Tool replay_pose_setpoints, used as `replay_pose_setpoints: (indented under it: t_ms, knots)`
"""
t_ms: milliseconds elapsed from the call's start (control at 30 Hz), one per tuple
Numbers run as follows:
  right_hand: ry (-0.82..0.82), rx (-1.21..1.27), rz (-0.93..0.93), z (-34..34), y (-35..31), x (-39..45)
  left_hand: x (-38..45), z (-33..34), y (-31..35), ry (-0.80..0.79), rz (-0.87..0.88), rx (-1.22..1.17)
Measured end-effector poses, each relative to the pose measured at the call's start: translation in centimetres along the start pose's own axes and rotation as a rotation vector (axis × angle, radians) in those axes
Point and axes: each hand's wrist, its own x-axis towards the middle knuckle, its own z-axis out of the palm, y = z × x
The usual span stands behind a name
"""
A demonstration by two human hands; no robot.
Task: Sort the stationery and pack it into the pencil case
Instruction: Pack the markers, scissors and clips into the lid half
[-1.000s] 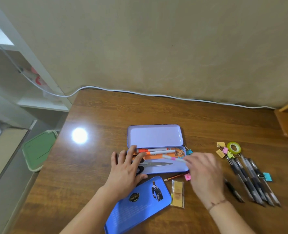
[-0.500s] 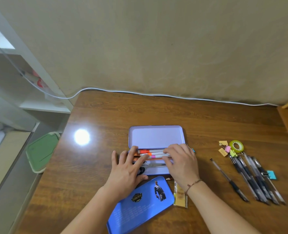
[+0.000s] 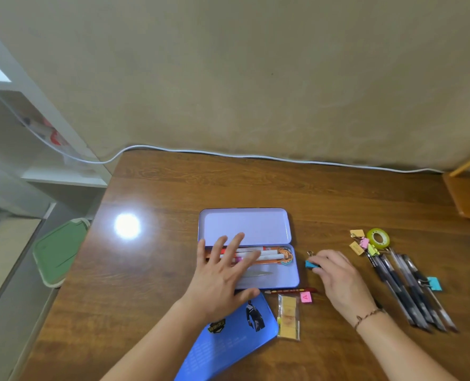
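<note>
A loose blue lid [image 3: 228,342] lies nearest, under the left wrist, its long axis slanting up toward the right hand. One clear packet [image 3: 288,317] of yellow squares sits between the wrists, and beyond it one pink clip [image 3: 306,297] touches one red pencil [image 3: 291,291], which lies sideways with its tip toward the left hand. The left hand [image 3: 221,279] hovers flat, fingers spread apart, over the near half of the open case [image 3: 293,273]; the case's long axis runs side to side, its hinged lid lying back beyond the fingers. Under those fingers lie three markers [image 3: 266,254] and one pair of scissors [image 3: 257,274], all lengthwise. The right hand [image 3: 338,279], just right of the case, has its fingers curled around one blue clip [image 3: 310,264]. Farther right lie about five dark pens [image 3: 404,292], angled away from the hand, one more blue clip [image 3: 434,283] among them, with several small clips [image 3: 361,243] and one green tape roll [image 3: 378,237] beyond. Everything rests on a brown wooden table [image 3: 173,188] against a beige wall [image 3: 255,78], a white cable [image 3: 255,156] along its far edge.
</note>
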Motion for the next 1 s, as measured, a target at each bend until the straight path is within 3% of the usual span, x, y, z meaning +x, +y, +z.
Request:
replay_pose_setpoints:
  t_ms: [133,200,300,433,600,767,1000]
  knots:
    - [0.156,0.18,0.088,-1.4,-1.9,0.7,0.4,1.1,0.6,-0.003,0.04,0.047]
    - [0.084,0.223,0.051,-1.8,-3.3,1.4,0.2,1.3,0.5,-0.004,0.042,0.056]
    - [-0.012,0.081,-0.067,-1.0,-4.6,2.4,-0.1,1.3,0.3,-0.006,0.04,0.048]
    - [0.053,-0.066,-0.201,0.6,-4.4,3.1,-0.2,1.4,0.3,-0.02,0.04,0.051]
    - [0.062,-0.189,-0.128,1.8,-4.1,3.1,-0.3,1.4,0.2,-0.02,0.044,0.053]
    - [0.128,-0.077,-0.123,1.7,-4.3,2.8,-0.3,1.4,0.2,-0.023,0.039,0.054]
    - [-0.088,-0.275,-0.107,0.8,-4.0,2.6,-0.2,1.5,0.2,-0.029,0.037,0.06]
